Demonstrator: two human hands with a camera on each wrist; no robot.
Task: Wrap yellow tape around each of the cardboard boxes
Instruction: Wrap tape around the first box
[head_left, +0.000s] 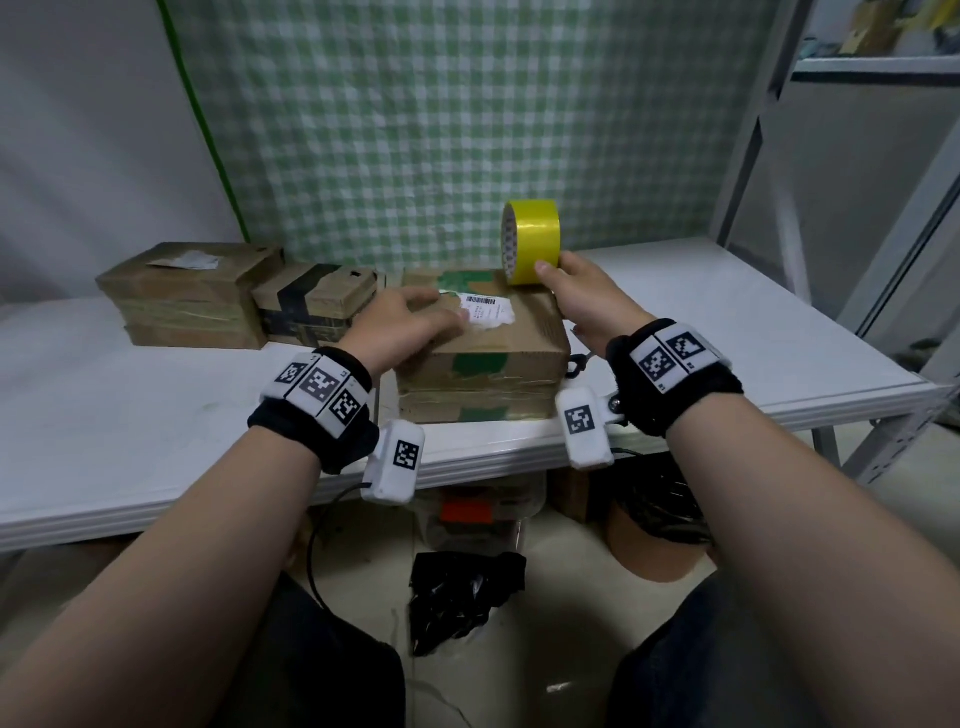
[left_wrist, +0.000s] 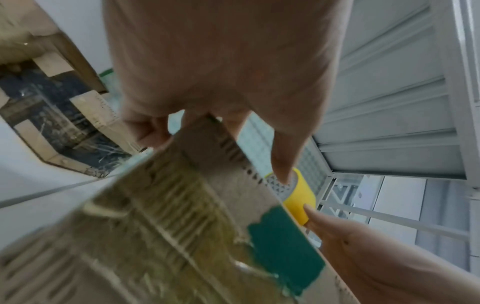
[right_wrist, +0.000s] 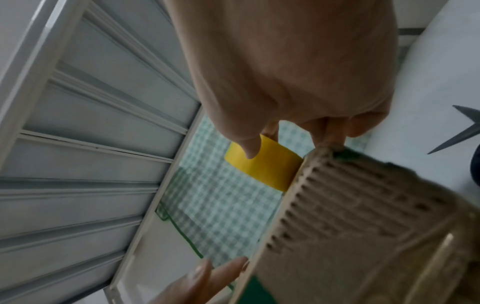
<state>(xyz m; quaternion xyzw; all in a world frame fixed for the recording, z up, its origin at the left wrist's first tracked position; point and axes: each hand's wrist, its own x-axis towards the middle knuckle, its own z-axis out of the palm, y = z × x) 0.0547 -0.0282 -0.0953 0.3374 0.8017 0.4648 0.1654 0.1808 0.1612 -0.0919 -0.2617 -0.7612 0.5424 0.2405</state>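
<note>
A cardboard box (head_left: 493, 358) with green patches and a white label stands near the front edge of the white table (head_left: 727, 322). My left hand (head_left: 405, 322) lies flat on its top, fingers stretched over the label. My right hand (head_left: 576, 291) grips a yellow tape roll (head_left: 532, 239) that stands on edge on the box's far right corner, thumb on its outer face. The left wrist view shows the box (left_wrist: 182, 205) and the tape roll (left_wrist: 301, 195) beyond it. The right wrist view shows my fingers round the roll (right_wrist: 262, 166) beside the box (right_wrist: 363, 216).
Two more cardboard boxes sit at the back left: a larger one (head_left: 192, 296) and a black-taped one (head_left: 317, 304). Scissors (head_left: 576, 364) lie just right of the centre box. A checkered cloth (head_left: 415, 130) hangs behind; a metal shelf frame (head_left: 857, 156) stands at the right.
</note>
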